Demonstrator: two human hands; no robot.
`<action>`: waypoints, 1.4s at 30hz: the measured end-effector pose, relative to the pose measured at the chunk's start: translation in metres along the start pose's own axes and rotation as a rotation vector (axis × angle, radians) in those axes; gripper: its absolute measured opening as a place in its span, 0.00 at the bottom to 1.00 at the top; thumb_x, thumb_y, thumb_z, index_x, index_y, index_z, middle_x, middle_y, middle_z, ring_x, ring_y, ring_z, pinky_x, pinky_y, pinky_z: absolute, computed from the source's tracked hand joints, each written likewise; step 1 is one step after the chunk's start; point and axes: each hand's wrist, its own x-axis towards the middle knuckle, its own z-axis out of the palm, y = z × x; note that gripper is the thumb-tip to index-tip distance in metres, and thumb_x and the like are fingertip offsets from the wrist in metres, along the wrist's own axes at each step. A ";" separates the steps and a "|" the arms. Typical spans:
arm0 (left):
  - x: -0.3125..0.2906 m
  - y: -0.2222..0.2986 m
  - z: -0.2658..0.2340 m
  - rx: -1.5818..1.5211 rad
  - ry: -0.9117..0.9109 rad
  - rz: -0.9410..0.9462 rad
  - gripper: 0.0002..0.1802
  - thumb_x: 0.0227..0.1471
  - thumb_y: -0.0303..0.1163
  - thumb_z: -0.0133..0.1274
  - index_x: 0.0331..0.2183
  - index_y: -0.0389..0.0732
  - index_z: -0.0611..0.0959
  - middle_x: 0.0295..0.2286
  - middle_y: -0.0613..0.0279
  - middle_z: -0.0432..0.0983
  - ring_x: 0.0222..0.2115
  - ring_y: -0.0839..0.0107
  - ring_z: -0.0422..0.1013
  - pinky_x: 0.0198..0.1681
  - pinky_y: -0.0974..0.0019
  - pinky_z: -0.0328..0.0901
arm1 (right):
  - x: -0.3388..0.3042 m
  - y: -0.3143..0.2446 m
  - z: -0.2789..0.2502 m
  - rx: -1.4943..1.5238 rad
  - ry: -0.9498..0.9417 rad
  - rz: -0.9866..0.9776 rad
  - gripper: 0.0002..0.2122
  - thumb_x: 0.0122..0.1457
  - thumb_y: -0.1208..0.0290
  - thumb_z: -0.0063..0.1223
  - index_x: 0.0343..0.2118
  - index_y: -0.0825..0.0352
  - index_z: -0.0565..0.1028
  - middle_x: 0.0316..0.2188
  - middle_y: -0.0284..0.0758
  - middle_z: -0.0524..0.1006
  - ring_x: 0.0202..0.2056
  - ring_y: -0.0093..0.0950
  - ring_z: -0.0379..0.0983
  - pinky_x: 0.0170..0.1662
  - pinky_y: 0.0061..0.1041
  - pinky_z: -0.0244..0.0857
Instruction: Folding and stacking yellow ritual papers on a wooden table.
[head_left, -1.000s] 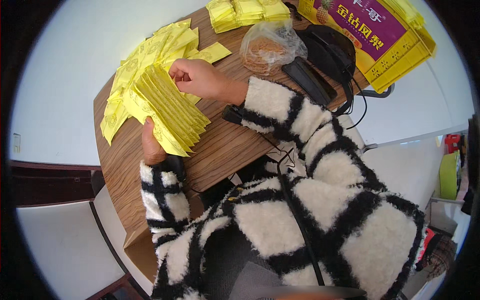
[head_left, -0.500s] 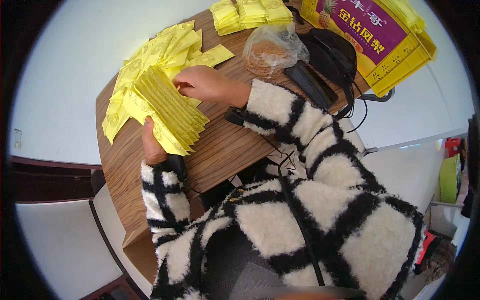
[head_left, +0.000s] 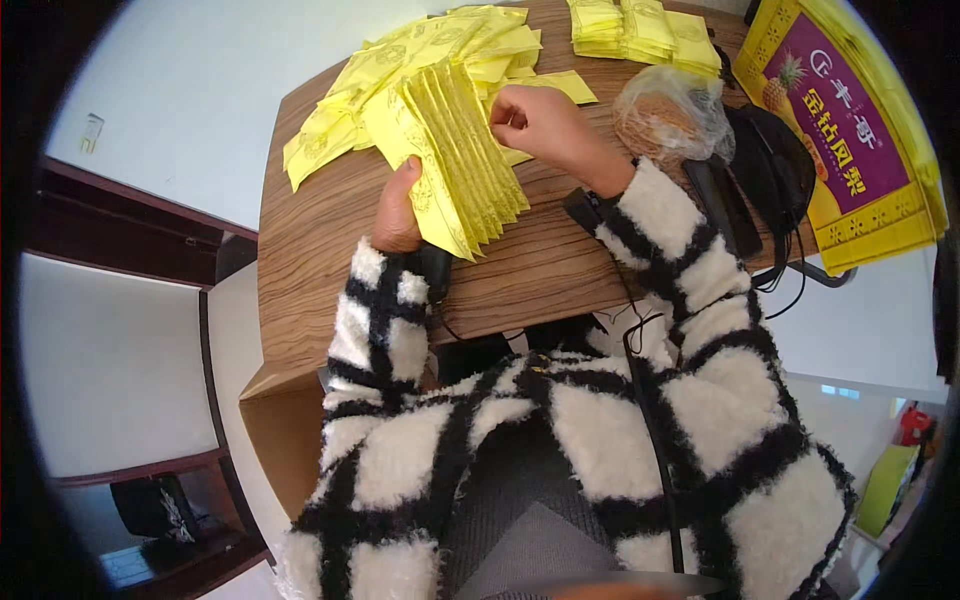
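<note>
My left hand (head_left: 399, 210) grips a thick stack of yellow printed paper packets (head_left: 455, 165) from its near left side, thumb over the front packet. The packets are fanned, so their edges show as a row of overlapping layers. At the stack's right edge is my right hand (head_left: 545, 125), fingers curled in and closed together. Whether a packet edge is between those fingertips is too small to tell. Behind the stack, a loose heap of similar yellow packets (head_left: 425, 45) spreads over the wood-grain table (head_left: 330, 260).
Neat piles of yellow packets (head_left: 645, 30) lie at the far edge. To the right are a clear plastic bag of tan rubber bands (head_left: 660, 120), a black bag (head_left: 775, 165) with cables, a dark flat case (head_left: 722, 205) and a yellow-purple carton (head_left: 850, 130). A cardboard box (head_left: 285, 440) stands below the table's left.
The view has shifted, so the table and its things sit farther right and higher in the picture. Both hands keep nearly the same places at the stack.
</note>
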 end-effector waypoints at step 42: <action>-0.005 0.000 0.001 -0.205 -0.280 -0.055 0.41 0.46 0.39 0.62 0.58 0.34 0.65 0.48 0.53 0.73 0.46 0.64 0.72 0.50 0.61 0.68 | -0.006 0.005 -0.007 1.074 -0.538 -0.025 0.20 0.63 0.52 0.48 0.29 0.67 0.72 0.20 0.31 0.73 0.14 0.15 0.62 0.18 0.14 0.54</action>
